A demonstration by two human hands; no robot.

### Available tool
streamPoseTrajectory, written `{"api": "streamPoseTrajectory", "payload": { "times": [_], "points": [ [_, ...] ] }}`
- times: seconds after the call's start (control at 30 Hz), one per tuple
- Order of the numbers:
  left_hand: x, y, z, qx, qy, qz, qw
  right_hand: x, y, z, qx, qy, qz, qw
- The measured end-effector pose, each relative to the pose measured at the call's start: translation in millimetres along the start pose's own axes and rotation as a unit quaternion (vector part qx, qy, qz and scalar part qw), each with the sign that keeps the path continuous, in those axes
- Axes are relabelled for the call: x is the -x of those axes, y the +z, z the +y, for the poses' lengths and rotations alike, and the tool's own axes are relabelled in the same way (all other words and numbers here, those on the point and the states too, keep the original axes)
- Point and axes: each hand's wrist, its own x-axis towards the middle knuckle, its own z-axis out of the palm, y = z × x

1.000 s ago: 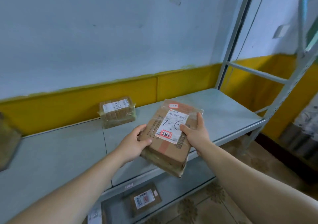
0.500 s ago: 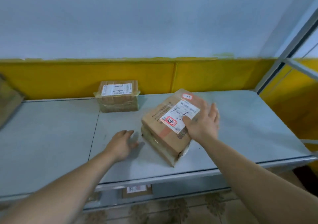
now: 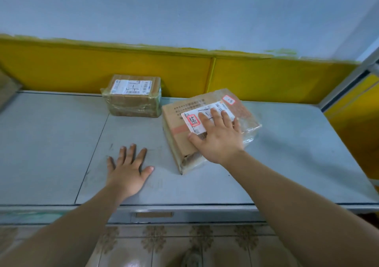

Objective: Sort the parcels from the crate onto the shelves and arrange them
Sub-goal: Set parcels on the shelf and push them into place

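Two parcels are seen on the grey shelf (image 3: 51, 143). The larger parcel (image 3: 176, 119), partly wrapped in clear film, is lying flat near the middle of the shelf, and the right hand (image 3: 219, 141) is laid on top of it. Its grip is open: the fingers are stretched straight over the white label (image 3: 193, 121) and nothing is clasped. The left hand (image 3: 128, 170) is placed flat on the bare shelf at about 8 o'clock from this parcel. Its grip is open too and it is apart from the parcel.

The smaller parcel (image 3: 133, 96) is set against the yellow wall band (image 3: 82, 67), at about 11 o'clock from the larger one, near it but apparently not touching.

It is judged that the putting down of the larger parcel is done or almost done. The arranging is probably left, because this parcel is turned at an angle to the shelf edge and is not lined up with the smaller one.

The crate is not in view, so how many parcels are left cannot be told. At 9 o'clock a brown object (image 3: 8, 86) is cut by the frame edge. It may be a third parcel, but this is not certain. The handwritten mark on the larger parcel's label is partly covered by the fingers. The lower shelves are hidden under the shelf front.
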Motion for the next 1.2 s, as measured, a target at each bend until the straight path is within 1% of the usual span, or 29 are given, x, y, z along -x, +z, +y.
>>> {"api": "streamPoseTrajectory", "payload": {
  "times": [0.07,0.2,0.27,0.37,0.47,0.57,0.97,1.2],
  "points": [
    [0.4,1.9,-0.3,-0.002,0.004,0.006,1.0,-5.0,-1.8,-2.9,0.01,0.004,0.001,1.0],
    [2.4,6.4,-2.0,-0.009,0.01,0.023,1.0,-1.1,-3.2,15.1,0.054,-0.046,-0.018,0.997],
    [1.8,6.6,-1.9,-0.008,0.011,0.033,0.999,-7.7,-2.9,21.4,0.059,-0.024,-0.016,0.998],
    [2.0,5.4,-0.8,-0.008,0.01,0.029,1.0,-29.3,-2.9,14.8,0.046,0.026,0.001,0.999],
    [1.6,7.3,-0.5,-0.007,0.002,0.03,1.0,-54.3,-3.7,6.8,0.043,0.051,0.019,0.998],
    [1.0,8.8,-0.1,-0.009,-0.006,0.035,0.999,-75.4,-6.6,4.7,0.045,0.067,0.016,0.997],
    [1.6,10.4,-0.4,-0.007,-0.016,0.036,0.999,-125.1,-11.4,5.4,0.049,0.084,0.042,0.994],
    [0.1,9.9,0.1,0.004,-0.02,0.039,0.999,-131.2,-8.1,6.2,0.046,0.08,0.057,0.994]
  ]
}}
